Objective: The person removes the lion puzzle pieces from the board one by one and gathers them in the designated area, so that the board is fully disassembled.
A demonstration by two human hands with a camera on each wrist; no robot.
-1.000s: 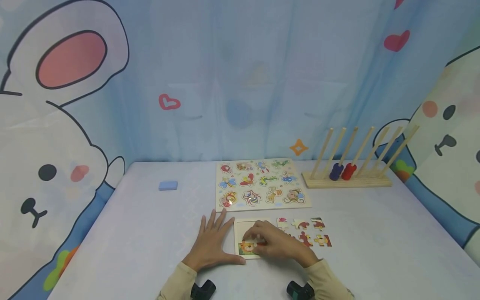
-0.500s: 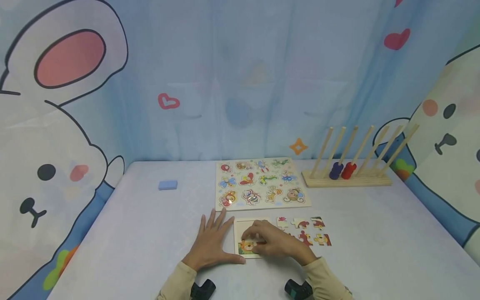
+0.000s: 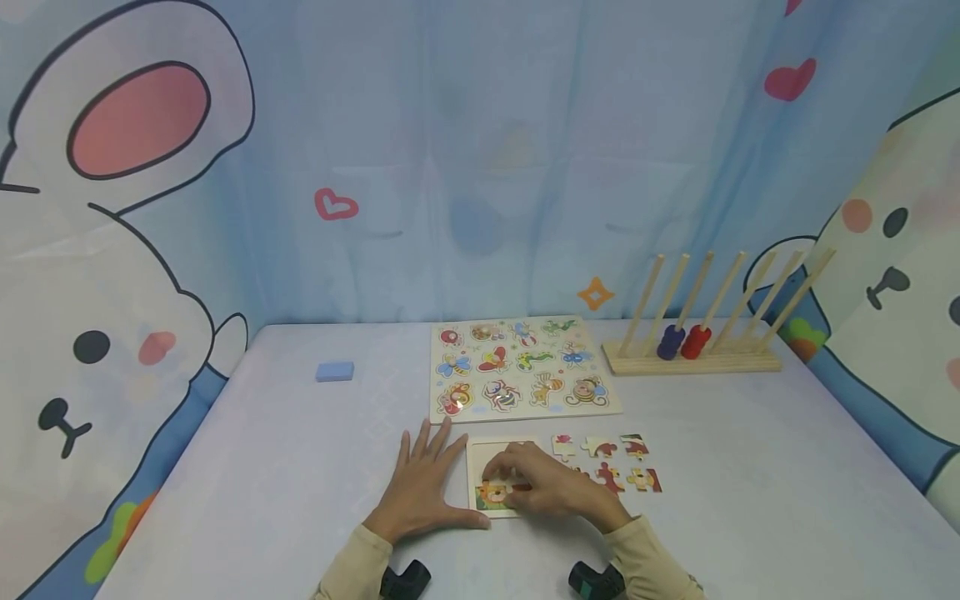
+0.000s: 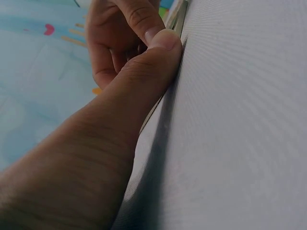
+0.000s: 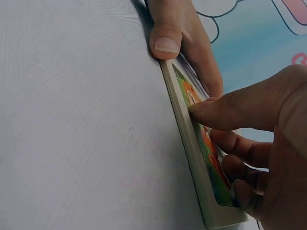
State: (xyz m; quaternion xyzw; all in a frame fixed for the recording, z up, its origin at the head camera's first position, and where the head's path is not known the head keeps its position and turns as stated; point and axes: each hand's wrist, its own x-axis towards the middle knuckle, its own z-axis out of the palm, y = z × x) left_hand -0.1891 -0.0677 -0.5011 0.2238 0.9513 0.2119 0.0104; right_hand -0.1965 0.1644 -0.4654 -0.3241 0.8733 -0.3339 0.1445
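A small wooden puzzle tray lies on the table, with joined jigsaw pieces showing an orange animal face along its near side. My left hand lies with fingers spread at the tray's left side, its thumb against the near left corner. Over the tray, my right hand curls its fingers, pinching a jigsaw piece set within the rim; its thumb tip presses on the picture in the right wrist view. That hand hides much of the tray. Several loose jigsaw pieces lie to the right.
Behind the tray is a larger board with insect pictures. A wooden peg rack with blue beads and red beads stands at the back right. A blue block lies at the back left, before a printed curtain.
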